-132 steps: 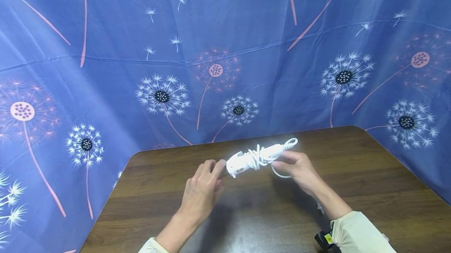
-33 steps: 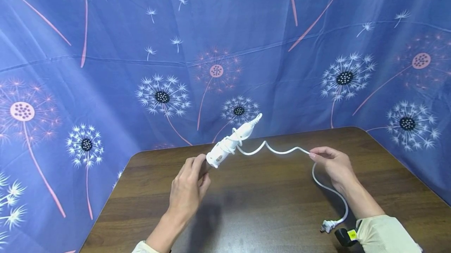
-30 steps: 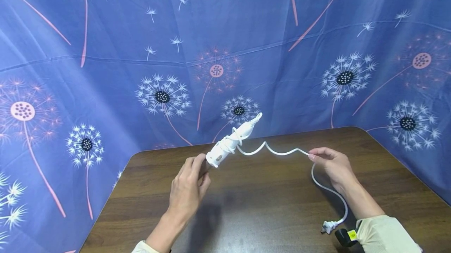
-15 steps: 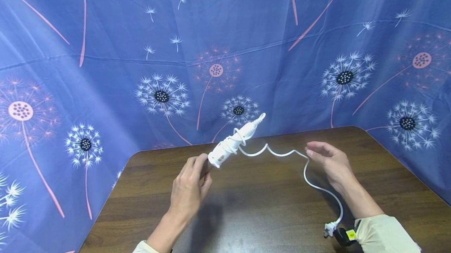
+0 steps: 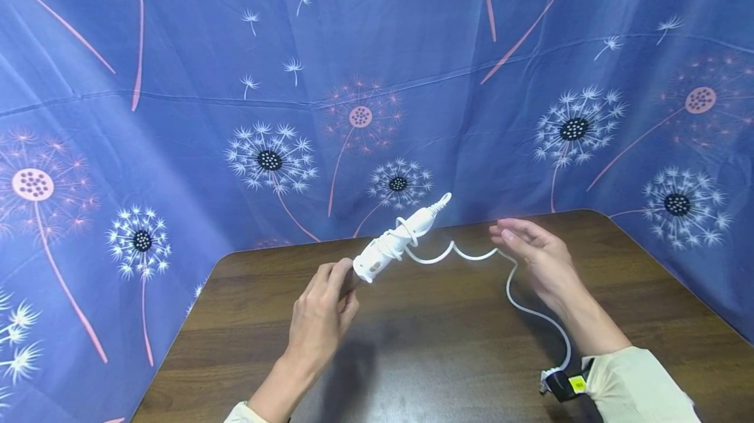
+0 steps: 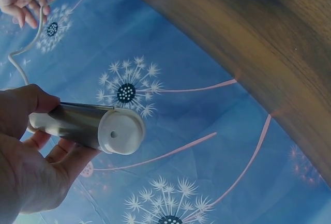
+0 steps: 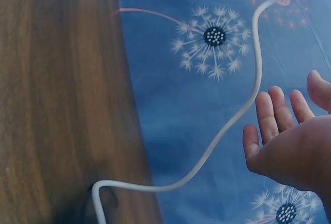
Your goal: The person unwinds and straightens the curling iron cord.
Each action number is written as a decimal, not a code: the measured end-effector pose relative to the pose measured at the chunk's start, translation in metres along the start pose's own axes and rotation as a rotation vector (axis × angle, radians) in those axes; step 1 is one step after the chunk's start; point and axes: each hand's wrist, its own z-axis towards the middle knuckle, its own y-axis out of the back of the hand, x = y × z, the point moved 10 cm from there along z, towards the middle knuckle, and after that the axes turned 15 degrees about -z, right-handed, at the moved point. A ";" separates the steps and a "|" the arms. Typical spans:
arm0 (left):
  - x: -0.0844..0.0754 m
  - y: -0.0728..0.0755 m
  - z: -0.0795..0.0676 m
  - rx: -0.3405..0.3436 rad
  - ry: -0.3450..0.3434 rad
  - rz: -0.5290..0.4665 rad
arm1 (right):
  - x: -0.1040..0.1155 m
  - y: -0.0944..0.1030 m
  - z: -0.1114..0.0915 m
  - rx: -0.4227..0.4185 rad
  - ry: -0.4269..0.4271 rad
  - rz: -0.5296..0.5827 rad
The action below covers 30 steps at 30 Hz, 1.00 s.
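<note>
One white-handled, metal-barrelled cylindrical appliance [image 6: 83, 125] is gripped by the left hand [image 5: 318, 312] above the brown wood-grain table [image 5: 436, 344]. Right hand [image 5: 544, 266]: held over its right side, fingers extended, nothing grasped. Loops of thin white cord [image 7: 257, 53] could be knotted by hasty pulling.

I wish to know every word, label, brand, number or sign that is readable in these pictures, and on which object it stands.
No text is readable.
Yellow label on the black device by the right sleeve: dark marks, too small and blurred to read.
White handle, metal barrel and cord: I see no lettering.
</note>
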 end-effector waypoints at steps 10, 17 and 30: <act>-0.008 -0.003 0.001 -0.001 -0.021 0.029 | 0.006 -0.028 0.005 0.144 -0.059 -0.212; -0.009 -0.006 0.000 0.016 -0.007 0.009 | 0.007 -0.052 0.002 0.317 -0.043 -0.356; -0.004 -0.007 -0.001 0.013 -0.004 0.030 | 0.001 -0.075 -0.009 0.475 -0.065 -0.365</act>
